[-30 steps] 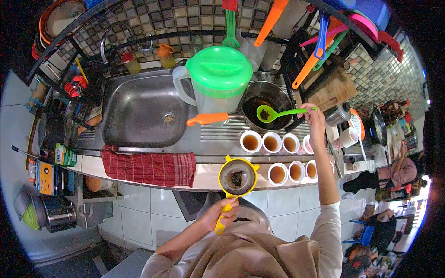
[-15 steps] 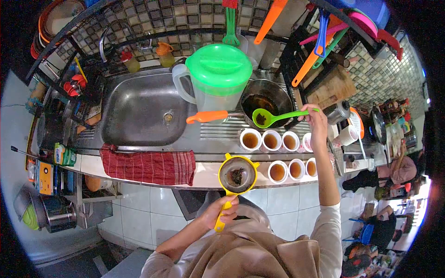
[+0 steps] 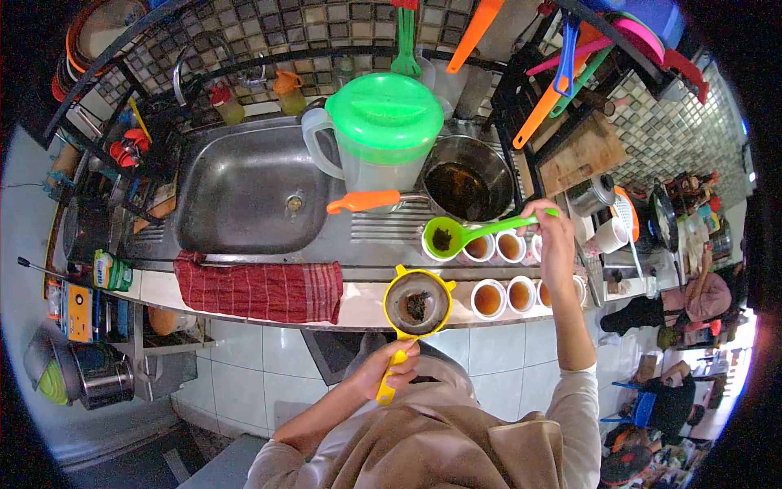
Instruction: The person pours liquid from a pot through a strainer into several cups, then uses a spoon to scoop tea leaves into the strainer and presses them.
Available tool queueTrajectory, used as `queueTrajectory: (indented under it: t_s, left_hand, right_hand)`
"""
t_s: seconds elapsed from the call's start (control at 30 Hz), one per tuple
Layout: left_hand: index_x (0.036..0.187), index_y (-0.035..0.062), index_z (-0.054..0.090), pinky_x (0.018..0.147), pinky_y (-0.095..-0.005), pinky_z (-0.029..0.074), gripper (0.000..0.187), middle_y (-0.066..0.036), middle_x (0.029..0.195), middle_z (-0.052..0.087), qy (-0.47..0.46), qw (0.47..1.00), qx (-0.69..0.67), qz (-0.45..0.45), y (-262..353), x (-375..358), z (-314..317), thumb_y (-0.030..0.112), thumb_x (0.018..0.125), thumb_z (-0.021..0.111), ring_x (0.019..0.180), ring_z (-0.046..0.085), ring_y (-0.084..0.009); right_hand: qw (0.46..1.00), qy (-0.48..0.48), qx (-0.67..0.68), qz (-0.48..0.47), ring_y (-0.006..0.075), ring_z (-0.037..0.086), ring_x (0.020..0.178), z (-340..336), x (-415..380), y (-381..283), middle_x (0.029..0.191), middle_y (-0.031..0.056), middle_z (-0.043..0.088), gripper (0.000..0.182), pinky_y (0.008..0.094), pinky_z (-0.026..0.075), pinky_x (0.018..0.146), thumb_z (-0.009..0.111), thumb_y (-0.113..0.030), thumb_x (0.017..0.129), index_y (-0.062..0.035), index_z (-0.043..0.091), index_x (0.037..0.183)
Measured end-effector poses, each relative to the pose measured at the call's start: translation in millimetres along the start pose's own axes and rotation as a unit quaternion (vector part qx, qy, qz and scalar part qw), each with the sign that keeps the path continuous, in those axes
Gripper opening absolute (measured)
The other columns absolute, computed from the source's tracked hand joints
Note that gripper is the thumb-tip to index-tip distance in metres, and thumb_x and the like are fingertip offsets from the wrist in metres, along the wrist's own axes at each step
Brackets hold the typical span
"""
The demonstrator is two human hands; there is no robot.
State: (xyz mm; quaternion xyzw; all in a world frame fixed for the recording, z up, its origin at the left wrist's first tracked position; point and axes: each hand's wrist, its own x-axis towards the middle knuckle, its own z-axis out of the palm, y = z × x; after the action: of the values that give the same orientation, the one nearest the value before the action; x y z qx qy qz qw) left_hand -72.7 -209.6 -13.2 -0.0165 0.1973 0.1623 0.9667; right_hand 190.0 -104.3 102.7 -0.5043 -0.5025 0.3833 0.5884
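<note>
My left hand [image 3: 384, 371] is wrapped round the handle of a yellow-rimmed strainer [image 3: 417, 305], held level at the counter's front edge with dark wet leaves in its mesh. In my right hand [image 3: 551, 244] is the handle end of a green ladle [image 3: 444, 239]. Its bowl carries a dark clump and hangs over the leftmost cup of the back row, mostly hiding that cup. Behind it stands a metal pot [image 3: 464, 183] of dark liquid with an orange handle [image 3: 366, 201]. White cups [image 3: 489, 301] of brown liquid stand in two rows, some hidden behind my right forearm.
A clear pitcher with a green lid [image 3: 384, 114] rises beside the pot. Left of it is the steel sink [image 3: 244, 196], with a red cloth [image 3: 259, 292] along the front edge. Utensils hang above on the right. Other people [image 3: 707, 297] are at the far right.
My right hand has brought the ladle from over the pot toward me, down above the back row of cups. The strainer in my left hand has barely moved.
</note>
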Motion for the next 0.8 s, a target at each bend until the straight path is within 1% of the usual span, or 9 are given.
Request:
queueTrajectory:
  t_s: [0.07, 0.1, 0.2, 0.33, 0.57, 0.6, 0.63, 0.73, 0.8]
  left_hand:
    - [0.074, 0.0137, 0.042, 0.031, -0.0188, 0.021, 0.025, 0.004, 0.047, 0.029, -0.005, 1.000, 0.002, -0.002, 0, 0, 1, 0.034, 0.089, 0.041, 0.037, 0.025, -0.0058]
    - [0.074, 0.0136, 0.042, 0.031, -0.0188, 0.021, 0.025, 0.004, 0.047, 0.029, -0.007, 1.000, 0.010, 0.004, 1, 0, 2, 0.034, 0.089, 0.041, 0.037, 0.025, -0.0058]
    - [0.074, 0.0133, 0.042, 0.032, -0.0187, 0.022, 0.024, 0.004, 0.047, 0.030, -0.015, 1.000, 0.015, 0.013, 1, -1, 3, 0.033, 0.089, 0.042, 0.037, 0.026, -0.0058]
    - [0.074, 0.0129, 0.042, 0.032, -0.0187, 0.022, 0.024, 0.004, 0.047, 0.030, -0.019, 1.000, 0.003, 0.014, 2, -1, 3, 0.032, 0.089, 0.042, 0.038, 0.026, -0.0057]
    - [0.074, 0.0130, 0.042, 0.032, -0.0185, 0.022, 0.024, 0.005, 0.047, 0.030, -0.018, 0.999, -0.001, 0.026, 0, -1, 4, 0.032, 0.089, 0.040, 0.037, 0.026, -0.0060]
    - [0.074, 0.0130, 0.042, 0.032, -0.0186, 0.022, 0.024, 0.005, 0.046, 0.030, -0.004, 1.000, 0.009, 0.030, 0, -2, 7, 0.032, 0.090, 0.040, 0.037, 0.026, -0.0060]
    - [0.074, 0.0130, 0.041, 0.032, -0.0186, 0.022, 0.024, 0.005, 0.046, 0.030, 0.010, 0.999, 0.019, 0.033, 0, -2, 8, 0.032, 0.090, 0.039, 0.037, 0.026, -0.0061]
    - [0.074, 0.0129, 0.041, 0.031, -0.0187, 0.021, 0.025, 0.005, 0.046, 0.029, 0.002, 0.999, 0.021, 0.034, -2, -1, 4, 0.032, 0.090, 0.039, 0.037, 0.026, -0.0060]
    - [0.074, 0.0129, 0.041, 0.031, -0.0188, 0.021, 0.025, 0.005, 0.046, 0.029, 0.004, 0.999, 0.019, 0.033, -3, -1, 6, 0.031, 0.090, 0.038, 0.037, 0.026, -0.0060]
  right_hand:
    - [0.999, -0.032, -0.039, 0.006, 0.0100, 0.051, 0.065, -2, -6, 3, 0.068, 0.0048, 0.055, 0.021, 0.0212, 0.036, 0.062, 0.042, -0.018, 0.083, -0.0006, 0.055, 0.081]
    - [0.999, -0.032, -0.039, 0.006, 0.0100, 0.051, 0.065, 1, -9, 1, 0.068, 0.0048, 0.055, 0.021, 0.0212, 0.036, 0.062, 0.042, -0.018, 0.083, -0.0006, 0.055, 0.081]
    - [0.997, -0.064, 0.005, 0.046, 0.0132, 0.053, 0.064, 5, -20, -1, 0.073, 0.0090, 0.055, 0.020, 0.0231, 0.039, 0.066, 0.042, -0.016, 0.083, 0.0010, 0.054, 0.081]
    - [0.994, -0.093, 0.020, 0.054, 0.0148, 0.054, 0.065, 10, -33, 9, 0.076, 0.0085, 0.055, 0.023, 0.0259, 0.042, 0.067, 0.042, -0.017, 0.084, 0.0023, 0.054, 0.083]
    - [0.986, -0.156, 0.027, 0.061, 0.0139, 0.054, 0.066, 15, -50, 32, 0.078, 0.0079, 0.054, 0.023, 0.0257, 0.042, 0.066, 0.042, -0.017, 0.085, 0.0025, 0.053, 0.082]
    - [0.988, -0.134, 0.021, 0.068, 0.0165, 0.052, 0.063, 19, -52, 31, 0.074, 0.0095, 0.051, 0.024, 0.0268, 0.040, 0.065, 0.042, -0.017, 0.082, 0.0033, 0.053, 0.076]
    - [0.988, -0.135, 0.022, 0.069, 0.0165, 0.052, 0.063, 21, -54, 30, 0.074, 0.0095, 0.051, 0.024, 0.0268, 0.040, 0.065, 0.042, -0.017, 0.082, 0.0033, 0.053, 0.076]
    - [0.987, -0.152, -0.025, 0.034, 0.0156, 0.052, 0.063, 22, -57, 29, 0.073, 0.0095, 0.051, 0.025, 0.0257, 0.039, 0.065, 0.042, -0.017, 0.082, 0.0025, 0.054, 0.074]
    - [0.983, -0.169, -0.074, -0.016, 0.0142, 0.050, 0.062, 19, -59, 33, 0.074, 0.0079, 0.054, 0.020, 0.0270, 0.039, 0.060, 0.044, -0.013, 0.083, 0.0012, 0.056, 0.076]
